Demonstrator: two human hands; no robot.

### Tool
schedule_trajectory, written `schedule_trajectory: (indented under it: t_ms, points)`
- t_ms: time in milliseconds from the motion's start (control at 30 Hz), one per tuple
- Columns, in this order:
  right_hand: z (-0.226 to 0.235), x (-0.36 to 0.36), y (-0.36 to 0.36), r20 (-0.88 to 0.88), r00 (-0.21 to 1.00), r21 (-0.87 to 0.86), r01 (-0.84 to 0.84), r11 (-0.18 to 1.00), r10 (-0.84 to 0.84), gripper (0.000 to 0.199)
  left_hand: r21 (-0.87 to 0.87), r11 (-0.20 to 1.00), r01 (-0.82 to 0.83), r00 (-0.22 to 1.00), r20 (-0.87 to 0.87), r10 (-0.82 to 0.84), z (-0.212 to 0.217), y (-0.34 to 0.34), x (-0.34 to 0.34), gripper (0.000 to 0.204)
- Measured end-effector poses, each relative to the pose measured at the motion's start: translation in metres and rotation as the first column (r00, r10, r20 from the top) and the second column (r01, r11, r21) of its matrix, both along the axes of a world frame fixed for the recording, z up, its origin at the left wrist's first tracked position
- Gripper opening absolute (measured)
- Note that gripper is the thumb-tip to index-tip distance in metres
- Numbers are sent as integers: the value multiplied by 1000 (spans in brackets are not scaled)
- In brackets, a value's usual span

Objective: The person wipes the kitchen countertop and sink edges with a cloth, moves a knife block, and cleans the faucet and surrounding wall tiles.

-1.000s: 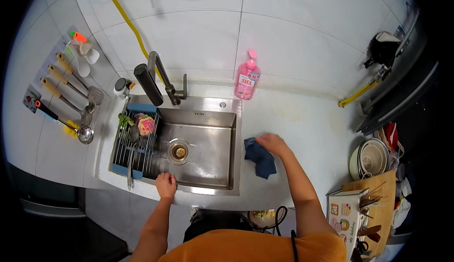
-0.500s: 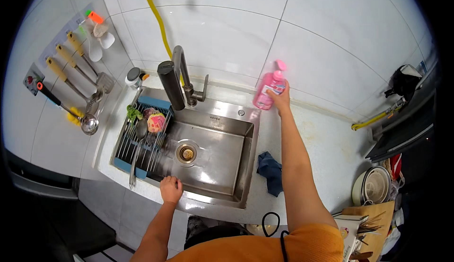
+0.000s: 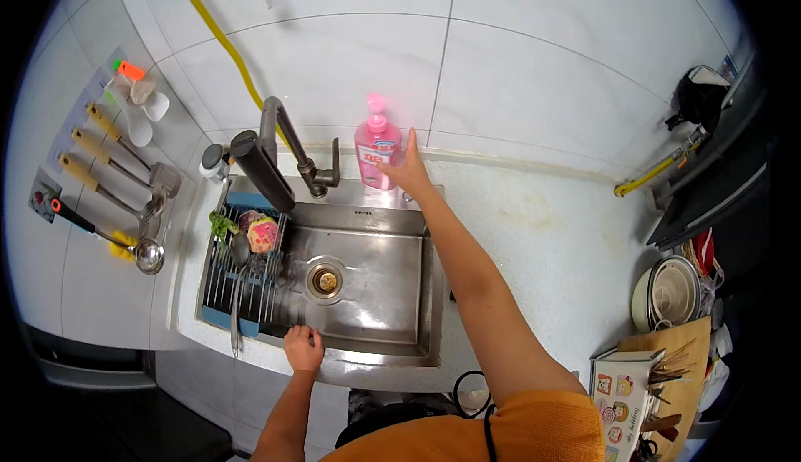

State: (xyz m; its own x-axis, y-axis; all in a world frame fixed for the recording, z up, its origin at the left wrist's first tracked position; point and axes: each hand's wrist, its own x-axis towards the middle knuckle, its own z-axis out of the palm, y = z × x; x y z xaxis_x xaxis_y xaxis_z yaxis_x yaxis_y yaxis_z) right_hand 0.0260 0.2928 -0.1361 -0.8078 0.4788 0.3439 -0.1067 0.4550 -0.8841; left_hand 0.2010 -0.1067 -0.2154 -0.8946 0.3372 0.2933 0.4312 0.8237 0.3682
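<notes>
The pink pump bottle [image 3: 375,149] stands upright behind the sink, right of the grey faucet [image 3: 313,174]. My right hand [image 3: 404,170] is at its right side, thumb across the front and the index finger stretched up, apart from the bottle. Whether the thumb touches it, I cannot tell. Fingers curled, my left hand [image 3: 303,348] rests at the front rim of the steel sink [image 3: 375,358], with nothing visible in it. Over the sink's left side, a blue-ended drying rack [image 3: 229,320] carries a spoon [image 3: 237,282], green leaves [image 3: 222,225] and a pink-yellow sponge [image 3: 262,234].
Ladles and spatulas [image 3: 108,191] hang on the left wall. A small grey-lidded jar [image 3: 214,163] stands in the back left corner. Nested bowls [image 3: 666,295], a wooden board [image 3: 680,370] and a box of utensils [image 3: 622,391] are at the right. A yellow hose [image 3: 221,36] runs down behind the faucet.
The bottle has moved left, from the counter right of the sink to behind it. My right hand's fingers have spread from their grip. My forearm now covers most of the blue cloth.
</notes>
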Motion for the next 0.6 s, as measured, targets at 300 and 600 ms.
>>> schedule_trajectory:
  t_ms: [300,600]
  points:
    - [-25,278,10,220,957,458,70,886,-189,52,7,1000,9,1000,-12,-9,-9,-10,1,17]
    - [-40,383,-8,525,808,329,98,939,-268,48,-91,996,7,998,59,-2,-11,-10,0,16]
